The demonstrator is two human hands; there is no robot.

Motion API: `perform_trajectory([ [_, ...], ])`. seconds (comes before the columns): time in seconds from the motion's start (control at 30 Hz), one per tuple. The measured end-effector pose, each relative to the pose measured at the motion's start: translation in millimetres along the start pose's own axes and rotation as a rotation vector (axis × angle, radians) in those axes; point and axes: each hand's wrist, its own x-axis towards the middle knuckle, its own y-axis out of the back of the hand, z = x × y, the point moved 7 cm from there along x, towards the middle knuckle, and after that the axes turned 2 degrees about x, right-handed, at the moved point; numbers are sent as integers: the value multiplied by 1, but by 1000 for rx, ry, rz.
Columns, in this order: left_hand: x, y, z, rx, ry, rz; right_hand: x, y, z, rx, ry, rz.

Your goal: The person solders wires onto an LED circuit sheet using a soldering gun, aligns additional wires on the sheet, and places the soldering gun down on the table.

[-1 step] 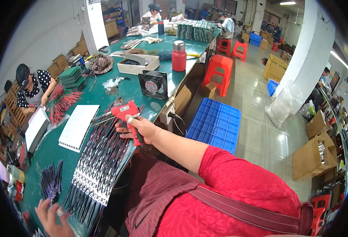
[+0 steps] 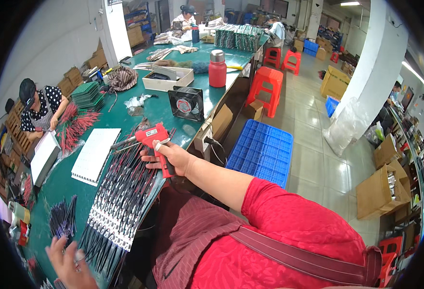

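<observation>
My right hand [image 2: 169,156] is wrapped round the grip of a red pistol-shaped soldering gun [image 2: 153,135]. Its thin metal tip points left, over the upper ends of a row of black and red wires [image 2: 125,180]. Those wires lie side by side across a white strip [image 2: 108,226] of small parts near the table's edge. Low in the picture, my left hand [image 2: 72,265] hovers with fingers apart and holds nothing, slightly blurred. It is close to the lower wire ends and a loose bundle of dark purple-black wires [image 2: 62,219].
White slotted boards [image 2: 95,155] lie on the green table [image 2: 125,120]. Beyond stand a black fan [image 2: 187,103], a red bottle [image 2: 217,70] and a tray [image 2: 168,79]. A co-worker [image 2: 41,106] handles red wires at left. A blue crate [image 2: 261,151] and red stools [image 2: 266,91] stand on the floor.
My left hand has shifted slightly up and to the right, toward the wires. My right hand and the soldering gun have stayed in place.
</observation>
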Motion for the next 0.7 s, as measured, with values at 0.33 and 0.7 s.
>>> perform_trajectory([
  [0.33,-55,-204,-25,131,310,-606,0,-3,-9,-14,1,21],
  [0.7,-43,-194,-18,-39,376,-737,1,1,-8,0,3,6],
])
